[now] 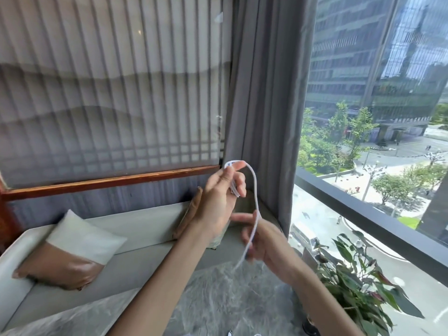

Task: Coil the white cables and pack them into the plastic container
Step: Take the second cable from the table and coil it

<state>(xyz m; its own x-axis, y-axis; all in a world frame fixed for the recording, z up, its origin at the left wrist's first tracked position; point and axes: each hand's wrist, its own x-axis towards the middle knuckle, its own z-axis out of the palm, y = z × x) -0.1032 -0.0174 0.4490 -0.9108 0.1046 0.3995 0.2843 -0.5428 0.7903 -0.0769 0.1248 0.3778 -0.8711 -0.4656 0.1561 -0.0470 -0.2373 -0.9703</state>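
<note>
Head view (only view available).

Risks, as judged:
- The turns sit high on the left hand [218, 197], the top loop right at a fingertip. If the next wrap pulls upward or goes slack, the bundle could slide off and spring open.
- The free tail hangs low over the grey marbled table [218, 299], with the potted plant [358, 282] close on the right. A wide swing may snag the leaves.
- The open loop is long. Uneven tension would give a loose, lopsided coil that packs badly.

Hands:
- Left is raised, one finger pointing up and the others bent over several gathered strands, holding them.
- The right hand [263, 241] is lower and blurred. The strand crosses its fingers; I cannot tell whether it pinches or only guides.

White cable [254, 190]:
- Thin, round, flexible and plain white.
- It is held in the air between the hands, arcing from the left fingertip down through the right hand, with the tail blurred below.

The plastic container is not in view.
</note>
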